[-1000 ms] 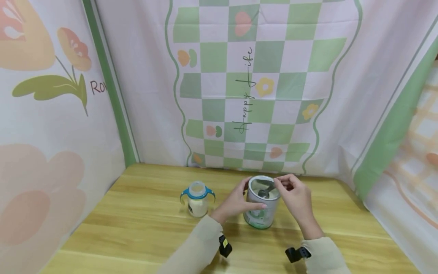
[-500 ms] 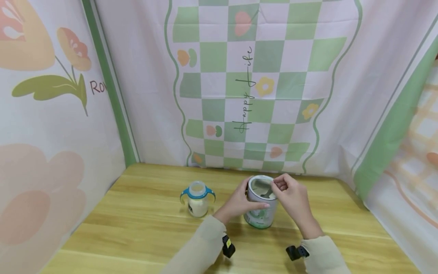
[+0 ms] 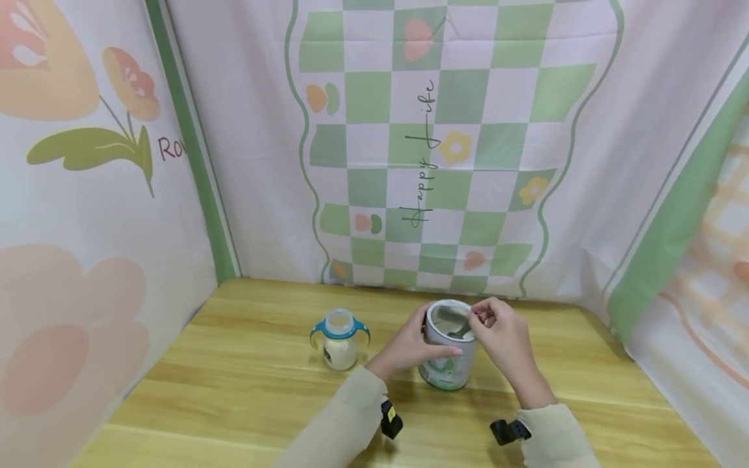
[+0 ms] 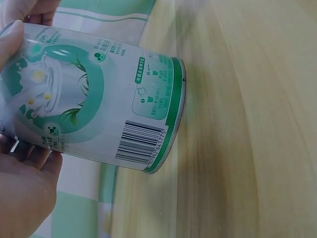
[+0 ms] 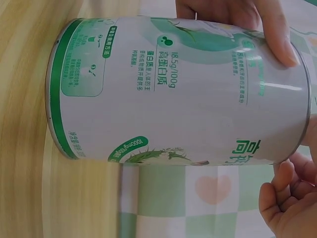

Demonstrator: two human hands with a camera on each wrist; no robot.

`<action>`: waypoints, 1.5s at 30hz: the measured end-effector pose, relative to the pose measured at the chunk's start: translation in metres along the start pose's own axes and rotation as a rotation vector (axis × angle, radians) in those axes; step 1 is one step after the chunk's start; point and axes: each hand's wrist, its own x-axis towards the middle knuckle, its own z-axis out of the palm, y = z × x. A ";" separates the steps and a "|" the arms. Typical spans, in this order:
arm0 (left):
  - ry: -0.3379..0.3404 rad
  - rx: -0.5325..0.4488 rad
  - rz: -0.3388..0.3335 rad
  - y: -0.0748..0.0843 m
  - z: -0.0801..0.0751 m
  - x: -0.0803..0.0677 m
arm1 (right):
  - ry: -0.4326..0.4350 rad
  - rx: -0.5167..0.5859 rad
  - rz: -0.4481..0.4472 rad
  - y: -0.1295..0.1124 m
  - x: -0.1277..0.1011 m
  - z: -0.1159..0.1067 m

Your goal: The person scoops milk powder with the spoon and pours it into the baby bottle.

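Observation:
A white and green milk powder can (image 3: 449, 367) stands on the table with its top open. My left hand (image 3: 406, 346) grips its side, the thumb lying across the front; in the left wrist view its fingers wrap the can (image 4: 99, 94) from both sides. My right hand (image 3: 504, 338) is at the right of the rim, pinching the handle of a metal spoon (image 3: 459, 333). The spoon slants down into the can, its bowl out of sight inside. In the right wrist view, the curled fingers of the right hand (image 5: 297, 203) show beside the can's top end.
To the left stands a baby bottle (image 3: 339, 351) with a blue two-handled collar, no teat, and pale contents. The wooden table (image 3: 251, 383) runs back to a checked curtain (image 3: 433, 149); another printed curtain (image 3: 117, 214) hangs along the left side.
The spoon's bowl, visible inside the can's mouth a second ago, has gone down out of sight. The right hand dipped leftward over the rim, then shifted slightly back right. The left hand keeps its grip.

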 end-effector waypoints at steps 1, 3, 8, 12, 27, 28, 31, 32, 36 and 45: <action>-0.001 0.002 0.001 0.000 0.000 0.000 | -0.002 -0.002 0.000 0.000 0.000 0.000; -0.002 0.004 0.000 0.000 0.000 0.000 | -0.008 -0.005 0.001 0.000 0.000 -0.001; -0.001 0.013 -0.004 0.002 0.000 0.000 | -0.028 -0.007 -0.009 -0.002 0.000 -0.004; 0.007 0.023 -0.020 0.003 0.000 0.000 | -0.046 -0.019 -0.019 -0.002 0.000 -0.006; -0.007 0.008 -0.011 0.001 -0.001 0.001 | -0.129 0.004 0.055 0.003 0.001 -0.010; -0.005 0.008 -0.011 0.001 -0.001 0.000 | -0.140 0.014 0.071 0.004 0.001 -0.010; 0.005 0.024 -0.016 0.001 0.000 0.000 | -0.187 0.068 0.122 0.004 0.001 -0.012; 0.008 0.029 -0.017 0.002 0.000 0.000 | -0.203 0.088 0.136 0.004 0.000 -0.012; 0.011 0.042 -0.015 0.003 0.001 -0.001 | -0.257 0.144 0.189 0.006 0.000 -0.013; 0.023 0.059 -0.023 0.003 0.001 -0.001 | -0.306 0.168 0.209 0.012 0.000 -0.010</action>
